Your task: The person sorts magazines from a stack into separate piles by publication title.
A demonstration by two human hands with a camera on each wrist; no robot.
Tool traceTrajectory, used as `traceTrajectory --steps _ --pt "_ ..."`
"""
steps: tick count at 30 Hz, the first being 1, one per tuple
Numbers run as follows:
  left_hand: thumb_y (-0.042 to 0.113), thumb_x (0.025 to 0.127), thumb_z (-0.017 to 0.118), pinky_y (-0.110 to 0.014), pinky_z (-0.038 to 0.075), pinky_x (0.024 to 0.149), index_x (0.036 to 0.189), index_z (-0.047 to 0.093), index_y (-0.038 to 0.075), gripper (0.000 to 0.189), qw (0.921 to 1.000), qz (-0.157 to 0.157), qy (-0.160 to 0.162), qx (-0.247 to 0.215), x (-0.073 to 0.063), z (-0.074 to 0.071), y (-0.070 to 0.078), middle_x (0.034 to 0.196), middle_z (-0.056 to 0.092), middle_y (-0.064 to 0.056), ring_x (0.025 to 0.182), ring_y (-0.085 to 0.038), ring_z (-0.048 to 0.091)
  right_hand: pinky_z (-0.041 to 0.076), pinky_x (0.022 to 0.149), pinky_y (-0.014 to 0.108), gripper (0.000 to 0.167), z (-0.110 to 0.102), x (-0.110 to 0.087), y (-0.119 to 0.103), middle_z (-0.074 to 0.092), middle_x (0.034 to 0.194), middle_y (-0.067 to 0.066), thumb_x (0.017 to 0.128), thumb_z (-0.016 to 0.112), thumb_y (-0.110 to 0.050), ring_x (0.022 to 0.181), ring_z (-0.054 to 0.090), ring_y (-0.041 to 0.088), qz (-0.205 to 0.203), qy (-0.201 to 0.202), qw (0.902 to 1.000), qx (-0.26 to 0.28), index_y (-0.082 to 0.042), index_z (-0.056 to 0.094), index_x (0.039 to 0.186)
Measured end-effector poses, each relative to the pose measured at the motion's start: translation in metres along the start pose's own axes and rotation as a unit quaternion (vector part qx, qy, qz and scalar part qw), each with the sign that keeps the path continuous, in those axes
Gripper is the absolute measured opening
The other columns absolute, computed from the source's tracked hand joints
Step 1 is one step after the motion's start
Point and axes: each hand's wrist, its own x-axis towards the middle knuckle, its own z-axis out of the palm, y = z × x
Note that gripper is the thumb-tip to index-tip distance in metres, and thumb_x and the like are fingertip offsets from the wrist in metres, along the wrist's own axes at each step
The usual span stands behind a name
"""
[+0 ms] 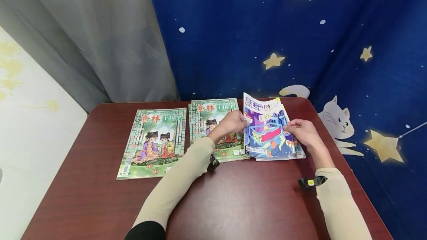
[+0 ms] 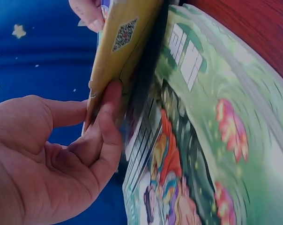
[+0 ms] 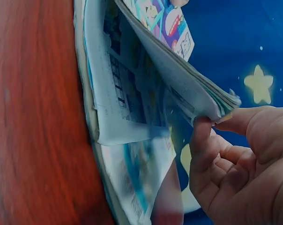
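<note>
One purple-covered magazine is held between the left grip and the right grip, raised and tilted over other printed sheets just below the right grip. The left grip pinches one edge, thumb in front and fingers behind on the yellow back; the right grip pinches the opposite edge. Pages hang apart beneath that right pinch, and whether they belong to it I cannot tell, so taking its full thickness there seems wise. Level grips should keep the limp paper from sagging. Left fingers are best kept off the near green magazine, just left of and under that grip. Farther left, another green magazine lies flat on the bench.
</note>
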Motion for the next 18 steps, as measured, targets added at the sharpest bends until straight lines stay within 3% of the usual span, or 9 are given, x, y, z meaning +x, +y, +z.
traceTrajectory --steps 4,7,14,18 --pt "0.039 0.100 0.072 -0.024 0.030 0.047 0.055 0.048 0.020 0.054 0.9973 0.004 0.002 0.074 0.006 0.009 0.005 0.049 0.048 0.008 0.049 -0.012 0.047 0.056 0.063 0.033 0.039 -0.006 0.002 0.010 0.071 0.087 0.001 0.105 0.065 -0.036 0.073 0.065 0.015 0.010 0.009 0.9996 -0.023 0.000 0.065 0.121" --pt "0.045 0.097 0.074 -0.025 0.024 0.045 0.051 0.040 0.023 0.061 0.9910 0.008 0.002 0.133 0.008 0.015 0.007 0.050 0.031 0.010 0.050 -0.010 0.033 0.056 0.065 0.034 0.041 -0.008 0.002 0.018 0.072 0.093 0.006 0.106 0.063 -0.037 0.078 0.065 0.017 0.010 0.018 0.9990 -0.039 0.001 0.066 0.123" --pt "0.045 0.096 0.076 -0.029 0.038 0.048 0.060 0.048 0.022 0.051 0.9813 0.001 0.005 0.192 0.009 0.023 0.009 0.058 0.041 0.007 0.059 -0.013 0.048 0.055 0.070 0.029 0.044 -0.006 0.008 0.029 0.073 0.107 0.013 0.107 0.061 -0.042 0.087 0.065 0.021 0.022 0.037 0.9982 -0.042 -0.004 0.067 0.127" --pt "0.046 0.097 0.074 -0.029 0.042 0.053 0.067 0.051 0.022 0.045 0.9773 0.008 0.004 0.211 0.011 0.027 0.009 0.064 0.047 0.006 0.063 -0.013 0.050 0.049 0.077 0.031 0.044 -0.006 0.009 0.031 0.074 0.111 0.015 0.107 0.061 -0.042 0.094 0.063 0.024 0.035 0.057 0.9969 -0.041 -0.004 0.067 0.128"
